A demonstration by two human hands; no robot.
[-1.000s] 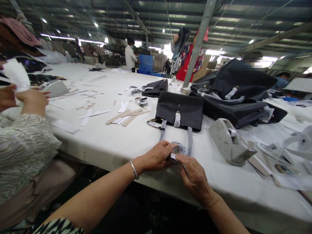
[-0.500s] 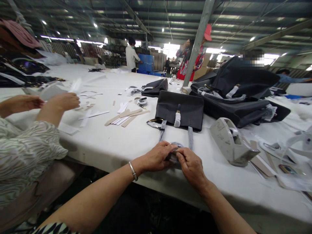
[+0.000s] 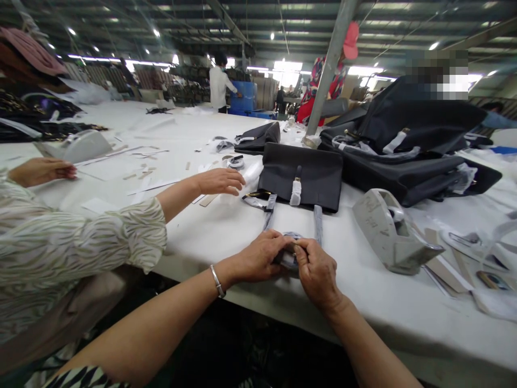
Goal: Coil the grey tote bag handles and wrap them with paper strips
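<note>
A dark grey handbag (image 3: 301,175) lies flat on the white table (image 3: 194,237), its two straps running toward me. My left hand (image 3: 260,257) and my right hand (image 3: 317,272) meet at the near end of the wrapped bag handle (image 3: 290,252), both pinching it and its clear plastic wrap. A silver bangle sits on my left wrist.
A grey tape dispenser (image 3: 390,231) stands right of my hands. More dark bags (image 3: 407,156) are piled behind it. A co-worker's hand (image 3: 220,180) in a striped sleeve reaches over card strips at the left. A metal pole (image 3: 329,70) rises behind the bag.
My right hand slid up along the handle to meet my left hand. The co-worker's arm stretched across the table toward the bag's left side.
</note>
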